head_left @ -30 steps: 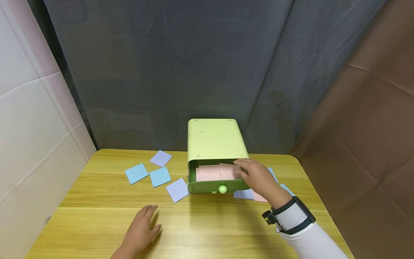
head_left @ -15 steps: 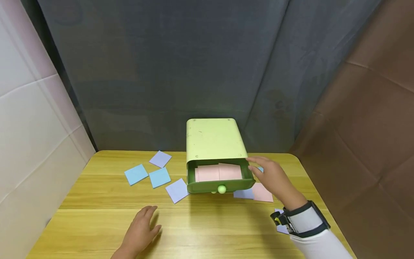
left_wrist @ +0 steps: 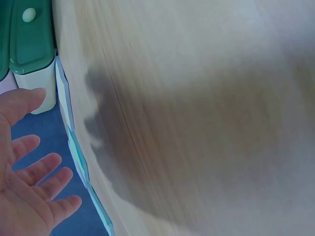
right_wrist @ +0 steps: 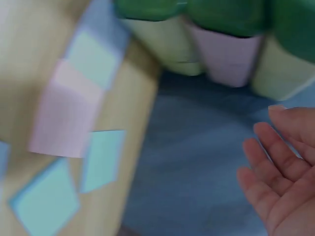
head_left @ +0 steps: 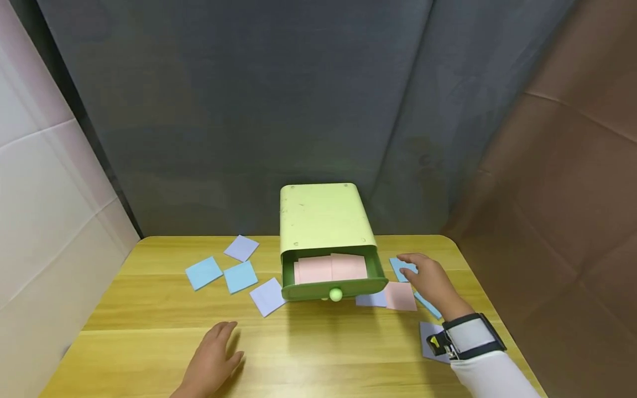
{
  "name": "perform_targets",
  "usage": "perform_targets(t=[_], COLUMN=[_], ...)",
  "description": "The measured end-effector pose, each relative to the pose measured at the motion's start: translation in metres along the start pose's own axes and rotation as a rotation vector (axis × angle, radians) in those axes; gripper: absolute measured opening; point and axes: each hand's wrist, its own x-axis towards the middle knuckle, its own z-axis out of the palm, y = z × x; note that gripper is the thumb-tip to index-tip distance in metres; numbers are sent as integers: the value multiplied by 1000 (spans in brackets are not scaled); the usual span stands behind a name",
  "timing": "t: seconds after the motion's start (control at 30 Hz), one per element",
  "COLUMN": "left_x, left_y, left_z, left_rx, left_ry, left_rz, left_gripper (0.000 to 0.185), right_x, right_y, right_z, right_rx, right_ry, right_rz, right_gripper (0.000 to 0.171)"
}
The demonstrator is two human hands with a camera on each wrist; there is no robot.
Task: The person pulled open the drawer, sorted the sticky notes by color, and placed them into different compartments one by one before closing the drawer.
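Right hand [head_left: 432, 281] left drawer [head_left: 332, 276], relaxed over notes | left hand [head_left: 211, 362] flat on wooden table [head_left: 149, 309] | grey curtain behind

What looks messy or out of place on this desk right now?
Square paper notes lie scattered at odd angles on both sides of the green box: blue and lilac ones on the left, and pink, blue and lilac ones overlapping on the right by the right hand. The drawer stands open with pink sheets inside.
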Motion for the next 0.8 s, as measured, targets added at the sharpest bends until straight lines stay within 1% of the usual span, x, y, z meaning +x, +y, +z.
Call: perform_targets(t=[0.1,0.33,0.43,0.57,0.7,0.8], left_x=[-1,0,1,3,5,5], left_y=[-1,-3,-4,-5,-5,-5], left_z=[-1,0,1,1,1,1], left_rx=[-6,-5,-7,1,19,19], left_ry=[-6,-1,-5,-15,-27,-40], left_rz=[-6,-1,-3,-13,-19,-26], left_gripper=[61,60,60,60,62,62], right_x=[4,10,10,9,11,12], right_y=[14,39,47,57,64,69], right_z=[14,39,46,57,68,75], right_rx=[17,21,12,-10,-34,-71], right_ry=[-28,-87,-87,-68,-81,-98], right_rz=[31,55,34,-1,9,8], right_gripper=[40,47,48,45,42,45])
